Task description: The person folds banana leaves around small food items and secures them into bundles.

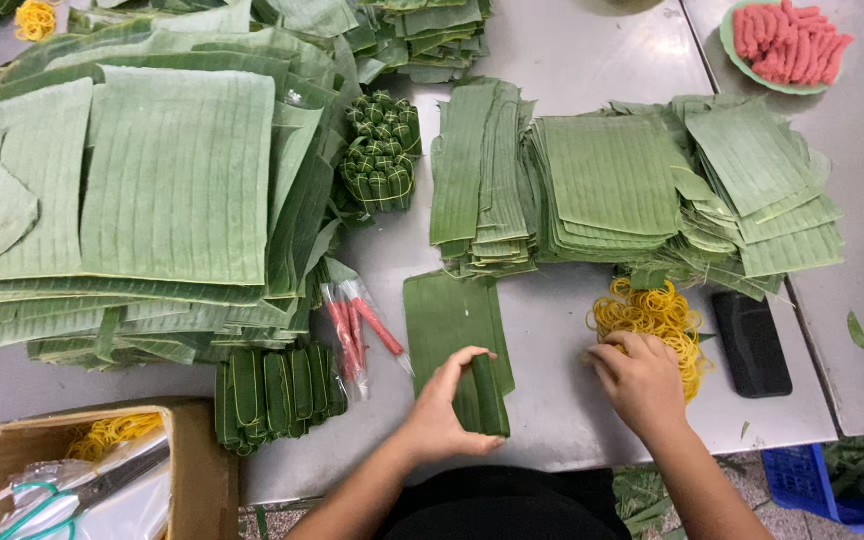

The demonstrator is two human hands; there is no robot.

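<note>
— Hands first, nearest edge?
— Left hand [444, 405] closed around a rolled leaf bundle [487, 395], upright on a flat leaf piece [447, 318]. Right hand [642, 380] fingers curled into a pile of yellow rubber bands [657, 318], pinching some.

— Surface?
— Grey metal table [572, 60]; tiled floor below, blue crate [812, 480] at right.

— Containers?
— Cardboard box [202, 470], near left: rubber bands, scissors with teal handles [12, 505], plastic. Green plate [727, 45], far right: pink sausage sticks [790, 42].

— Other stock?
— Finished green rolls [270, 392]; clear bag of red sticks [352, 325]; black phone [752, 342]; cut leaf stacks [607, 180] mid-table; large leaf sheets [177, 175] at left.
</note>
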